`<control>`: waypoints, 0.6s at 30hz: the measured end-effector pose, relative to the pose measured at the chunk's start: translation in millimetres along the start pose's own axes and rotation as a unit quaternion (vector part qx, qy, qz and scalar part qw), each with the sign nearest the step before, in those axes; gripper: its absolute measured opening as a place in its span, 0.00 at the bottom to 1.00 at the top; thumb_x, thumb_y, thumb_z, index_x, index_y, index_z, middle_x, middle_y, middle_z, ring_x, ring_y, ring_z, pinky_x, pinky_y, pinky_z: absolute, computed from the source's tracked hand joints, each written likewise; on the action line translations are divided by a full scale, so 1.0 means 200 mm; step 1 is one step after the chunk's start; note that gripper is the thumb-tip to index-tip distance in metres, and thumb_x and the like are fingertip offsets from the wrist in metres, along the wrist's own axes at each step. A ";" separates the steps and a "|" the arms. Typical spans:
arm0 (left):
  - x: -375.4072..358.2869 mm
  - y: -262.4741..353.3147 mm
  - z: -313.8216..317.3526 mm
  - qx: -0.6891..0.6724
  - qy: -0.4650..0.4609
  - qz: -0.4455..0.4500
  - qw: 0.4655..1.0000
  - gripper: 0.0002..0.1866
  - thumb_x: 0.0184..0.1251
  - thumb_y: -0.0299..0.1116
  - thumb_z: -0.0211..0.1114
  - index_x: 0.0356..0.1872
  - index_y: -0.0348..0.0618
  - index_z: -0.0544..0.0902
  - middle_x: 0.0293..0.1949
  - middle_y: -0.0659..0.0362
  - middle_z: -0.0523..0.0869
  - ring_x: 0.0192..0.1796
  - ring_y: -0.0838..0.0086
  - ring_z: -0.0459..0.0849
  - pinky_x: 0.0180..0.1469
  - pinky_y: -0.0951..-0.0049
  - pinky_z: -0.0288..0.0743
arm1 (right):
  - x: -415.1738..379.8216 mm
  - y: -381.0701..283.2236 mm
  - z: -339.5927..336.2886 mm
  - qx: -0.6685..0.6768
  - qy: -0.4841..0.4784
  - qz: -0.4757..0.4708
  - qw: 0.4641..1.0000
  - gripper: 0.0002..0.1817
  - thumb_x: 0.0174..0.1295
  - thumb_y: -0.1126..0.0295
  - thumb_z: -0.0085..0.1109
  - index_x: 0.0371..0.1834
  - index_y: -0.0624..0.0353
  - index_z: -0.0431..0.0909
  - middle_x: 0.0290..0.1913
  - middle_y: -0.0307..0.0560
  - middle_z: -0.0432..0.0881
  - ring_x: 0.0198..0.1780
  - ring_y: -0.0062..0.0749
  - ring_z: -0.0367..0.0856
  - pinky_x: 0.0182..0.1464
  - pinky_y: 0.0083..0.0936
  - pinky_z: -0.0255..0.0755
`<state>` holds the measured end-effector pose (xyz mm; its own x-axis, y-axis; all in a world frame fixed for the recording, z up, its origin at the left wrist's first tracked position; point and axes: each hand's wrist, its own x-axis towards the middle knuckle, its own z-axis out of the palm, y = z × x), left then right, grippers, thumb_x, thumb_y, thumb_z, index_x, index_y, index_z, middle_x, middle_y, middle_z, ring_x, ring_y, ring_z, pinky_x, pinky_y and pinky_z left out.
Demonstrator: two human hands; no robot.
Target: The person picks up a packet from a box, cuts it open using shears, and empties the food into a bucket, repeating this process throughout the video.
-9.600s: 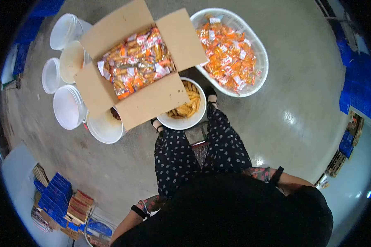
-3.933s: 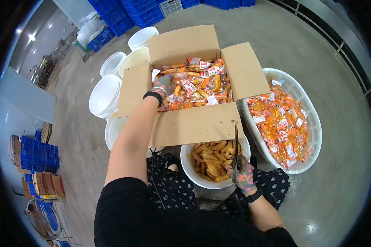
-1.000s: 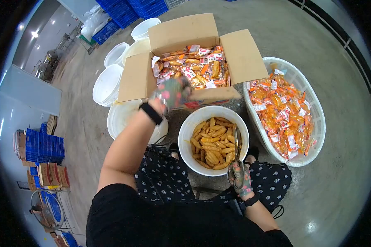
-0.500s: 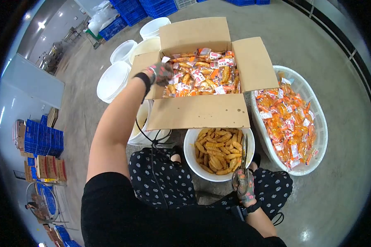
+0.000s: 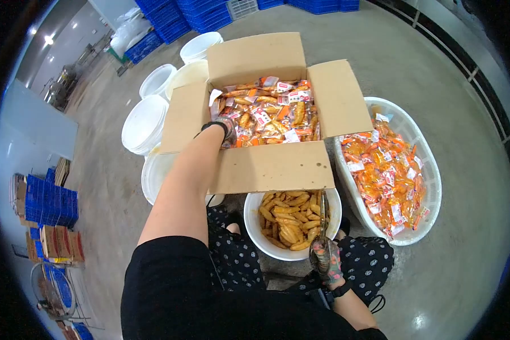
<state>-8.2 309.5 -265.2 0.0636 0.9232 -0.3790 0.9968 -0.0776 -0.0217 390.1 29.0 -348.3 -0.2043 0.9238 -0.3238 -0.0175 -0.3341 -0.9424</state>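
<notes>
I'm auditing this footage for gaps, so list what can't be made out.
All in the head view:
Left hand: fingertips and grip, hidden by the hand itself.
White tub: far rim, behind the carton's front flap.
Labels: print too small.
Blue crates: tops, cut by picture edge.

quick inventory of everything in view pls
box: 1, brown, centre
box packets: many, orange, in box
basket: 1, white, right of box
basket packets: many, orange, in basket
bucket: 1, white, near side of box
pieces: many, golden brown, in bucket
scissors: 1, dark, bucket's right side
other buckets: 5+, white, left of box
crates: many, blue, top and far left
cartons: several, brown, far left
trousers: 1, black, bottom
left hand: 1, grey-pink, in box
right hand: 1, grey-pink, on scissors
</notes>
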 end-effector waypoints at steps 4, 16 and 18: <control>-0.01 0.00 0.07 -0.050 0.067 0.106 0.991 0.23 0.53 0.47 0.57 0.45 0.41 0.74 0.44 0.52 0.78 0.46 0.62 0.76 0.45 0.68 0.72 | -0.03 0.02 0.03 0.232 -0.060 0.031 0.970 0.15 0.62 0.68 0.43 0.48 0.63 0.69 0.41 0.48 0.77 0.38 0.32 0.77 0.44 0.24 0.72; 0.09 -0.56 0.08 -0.651 0.129 0.112 0.739 0.20 0.62 0.37 0.50 0.56 0.47 0.67 0.47 0.59 0.75 0.47 0.72 0.75 0.48 0.73 0.71 | 0.15 0.41 0.05 0.084 -0.074 -0.200 0.973 0.16 0.61 0.68 0.45 0.50 0.64 0.66 0.49 0.52 0.72 0.48 0.38 0.74 0.48 0.26 0.70; -0.34 -0.25 -0.14 -0.795 0.062 0.263 0.543 0.21 0.63 0.38 0.52 0.57 0.45 0.66 0.49 0.59 0.74 0.48 0.74 0.74 0.48 0.73 0.70 | 0.22 0.51 0.01 -0.189 -0.035 -0.230 0.954 0.17 0.60 0.65 0.48 0.49 0.63 0.68 0.45 0.51 0.74 0.44 0.37 0.74 0.44 0.27 0.71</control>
<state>-61.3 261.6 -212.7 0.2646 0.9566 0.1224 -0.3838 -0.0120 0.9233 376.8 34.5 -458.0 -0.3244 0.9375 0.1261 0.2304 0.2076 -0.9507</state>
